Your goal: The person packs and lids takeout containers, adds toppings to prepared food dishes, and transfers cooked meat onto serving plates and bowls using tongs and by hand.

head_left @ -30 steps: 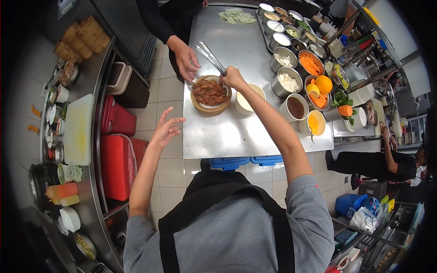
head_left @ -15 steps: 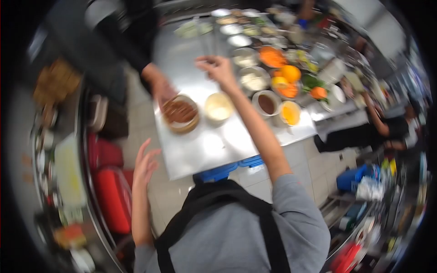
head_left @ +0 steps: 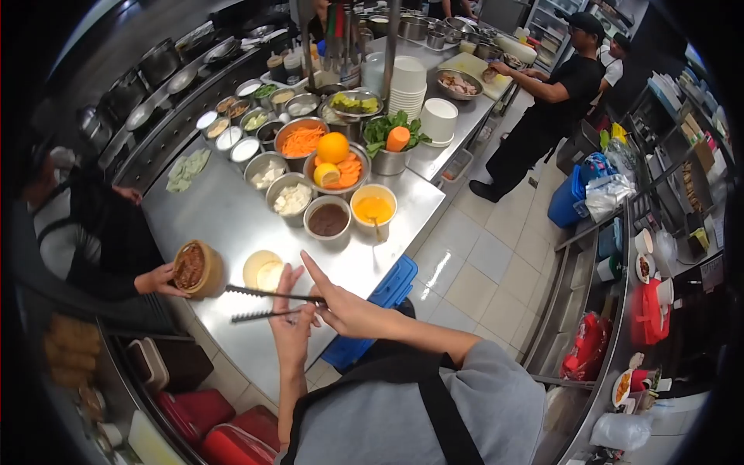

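Black tongs (head_left: 260,291) point left over the metal table, their two arms spread and nothing between them. My right hand (head_left: 349,310) is closed round their hinged end, index finger stretched out. Beside it, my left hand (head_left: 291,333) is raised with fingers apart; it overlaps the tongs, and whether it touches them I cannot tell. Just beyond my fingers is a pale yellow tub (head_left: 260,267). Left of it, a co-worker's hand (head_left: 157,280) grips a tan bowl (head_left: 209,275) of reddish-brown food.
A bowl of brown sauce (head_left: 327,220) and a tub of orange-yellow liquid (head_left: 373,208) stand near the table's right edge. Behind are shredded carrot (head_left: 302,142), an orange (head_left: 332,146) and several ingredient bowls. A green cloth (head_left: 187,170) lies at left. Another person (head_left: 554,101) works farther right.
My view has turned and sharpened. My right hand has drawn back from over the table toward my left hand, and the tongs now show clearly. The co-worker's tan bowl is now tilted.
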`<control>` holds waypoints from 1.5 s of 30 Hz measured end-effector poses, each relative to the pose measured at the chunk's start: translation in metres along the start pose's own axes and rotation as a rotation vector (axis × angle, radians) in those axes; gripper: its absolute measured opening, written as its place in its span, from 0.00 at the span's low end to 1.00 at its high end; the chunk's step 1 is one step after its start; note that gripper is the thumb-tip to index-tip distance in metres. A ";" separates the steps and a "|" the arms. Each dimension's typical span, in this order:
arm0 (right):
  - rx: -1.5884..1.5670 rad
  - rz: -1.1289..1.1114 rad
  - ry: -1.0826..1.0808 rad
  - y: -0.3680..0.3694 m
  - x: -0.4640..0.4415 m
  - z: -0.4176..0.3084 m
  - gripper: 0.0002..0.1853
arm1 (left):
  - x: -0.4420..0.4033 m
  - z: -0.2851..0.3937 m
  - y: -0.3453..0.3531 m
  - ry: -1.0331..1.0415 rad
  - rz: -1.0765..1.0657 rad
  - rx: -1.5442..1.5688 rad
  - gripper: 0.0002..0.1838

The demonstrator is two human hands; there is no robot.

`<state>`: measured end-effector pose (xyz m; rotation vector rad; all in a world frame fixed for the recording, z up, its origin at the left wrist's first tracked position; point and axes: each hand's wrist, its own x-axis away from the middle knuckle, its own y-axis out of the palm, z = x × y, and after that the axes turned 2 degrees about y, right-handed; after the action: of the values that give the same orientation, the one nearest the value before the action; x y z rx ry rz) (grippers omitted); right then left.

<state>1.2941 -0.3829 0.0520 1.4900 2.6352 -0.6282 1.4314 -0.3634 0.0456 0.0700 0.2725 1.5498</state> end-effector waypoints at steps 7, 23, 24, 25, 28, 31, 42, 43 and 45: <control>0.083 0.050 -0.246 -0.211 -0.010 0.049 0.35 | -0.086 -0.036 0.107 -0.110 0.027 0.160 0.11; 0.169 0.694 0.477 -0.658 -0.315 0.444 0.31 | -0.056 -0.012 0.164 0.306 0.540 0.538 0.24; 0.219 0.660 0.500 -0.664 -0.323 0.454 0.31 | -0.052 -0.009 0.169 0.357 0.594 0.539 0.24; 0.288 0.622 0.524 -0.671 -0.330 0.461 0.32 | -0.050 -0.005 0.174 0.397 0.639 0.540 0.24; 0.667 0.421 0.605 -0.696 -0.345 0.480 0.34 | -0.046 0.000 0.180 0.454 0.687 0.517 0.24; 0.746 0.476 0.562 -0.705 -0.353 0.481 0.36 | -0.045 0.000 0.183 0.451 0.677 0.475 0.24; 0.096 0.912 0.109 -0.787 -0.173 0.451 0.29 | -0.024 0.010 0.145 0.487 0.583 0.413 0.25; 0.017 0.873 0.179 -0.777 -0.147 0.411 0.29 | -0.019 0.012 0.137 0.489 0.573 0.399 0.25; -0.167 0.714 0.226 -0.722 -0.097 0.299 0.28 | -0.008 0.013 0.119 0.490 0.571 0.402 0.26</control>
<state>0.6995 -0.8995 0.0336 2.3416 1.9675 -0.1759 1.3175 -0.3665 0.0845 0.0861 1.0216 2.0458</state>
